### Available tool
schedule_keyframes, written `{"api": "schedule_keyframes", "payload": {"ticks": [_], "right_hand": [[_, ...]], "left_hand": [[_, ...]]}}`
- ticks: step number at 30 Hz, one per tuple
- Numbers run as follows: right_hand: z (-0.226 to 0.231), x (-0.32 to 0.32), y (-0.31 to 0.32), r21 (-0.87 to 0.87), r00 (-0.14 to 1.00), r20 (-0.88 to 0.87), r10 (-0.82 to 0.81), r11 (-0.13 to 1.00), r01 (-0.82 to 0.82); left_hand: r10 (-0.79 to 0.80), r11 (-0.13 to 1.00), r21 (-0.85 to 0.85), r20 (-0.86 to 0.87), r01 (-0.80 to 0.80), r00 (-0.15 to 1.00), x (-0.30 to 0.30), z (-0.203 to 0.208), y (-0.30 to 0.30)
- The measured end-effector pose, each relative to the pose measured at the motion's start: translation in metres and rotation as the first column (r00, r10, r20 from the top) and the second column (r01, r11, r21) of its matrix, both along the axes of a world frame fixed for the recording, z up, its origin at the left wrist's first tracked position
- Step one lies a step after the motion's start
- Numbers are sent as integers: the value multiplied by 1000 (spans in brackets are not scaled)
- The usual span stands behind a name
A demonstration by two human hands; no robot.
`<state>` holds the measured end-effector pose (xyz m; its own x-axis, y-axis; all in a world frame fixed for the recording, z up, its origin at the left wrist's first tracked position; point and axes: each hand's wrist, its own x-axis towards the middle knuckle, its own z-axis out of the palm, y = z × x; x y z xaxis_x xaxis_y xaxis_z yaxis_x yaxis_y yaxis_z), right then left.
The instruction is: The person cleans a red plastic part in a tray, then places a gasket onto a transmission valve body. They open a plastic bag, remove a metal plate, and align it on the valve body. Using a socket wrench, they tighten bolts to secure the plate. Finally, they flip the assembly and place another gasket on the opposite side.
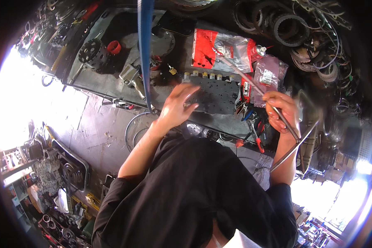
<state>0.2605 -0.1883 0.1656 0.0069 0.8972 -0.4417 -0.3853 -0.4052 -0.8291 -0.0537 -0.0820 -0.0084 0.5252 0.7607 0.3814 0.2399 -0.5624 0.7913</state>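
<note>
In my right hand (pixel 282 109) is a long T-handle wrench (pixel 252 82), gripped along its shaft. Its crossbar sits by my wrist, and the thin far end reaches over a red and clear plastic bag (pixel 231 43). My left hand (pixel 177 106) is open, fingers spread, at the left edge of a dark metal valve body (pixel 219 97) dotted with holes. Whether the fingertips touch it I cannot tell. A row of small cylinders with yellowish tops (pixel 212 76) lines the valve body's far edge.
A blue strap (pixel 145 53) hangs across the bench left of my left hand. Pliers with red handles (pixel 258 142) lie near the bench's front edge. A red spray can (pixel 256 50) lies behind a pinkish bag (pixel 270 78). Ring-shaped parts (pixel 291 29) are heaped at the far right.
</note>
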Motion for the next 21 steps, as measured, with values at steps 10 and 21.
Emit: {"api": "schedule_keyframes", "payload": {"ticks": [10, 21], "right_hand": [[7, -84, 59, -194, 958, -9, 288, 939, -284], [45, -94, 78, 328, 552, 833, 32, 774, -541]], "left_hand": [[250, 918, 280, 141, -281, 958, 60, 60, -19], [208, 977, -95, 201, -192, 957, 55, 36, -28]]}}
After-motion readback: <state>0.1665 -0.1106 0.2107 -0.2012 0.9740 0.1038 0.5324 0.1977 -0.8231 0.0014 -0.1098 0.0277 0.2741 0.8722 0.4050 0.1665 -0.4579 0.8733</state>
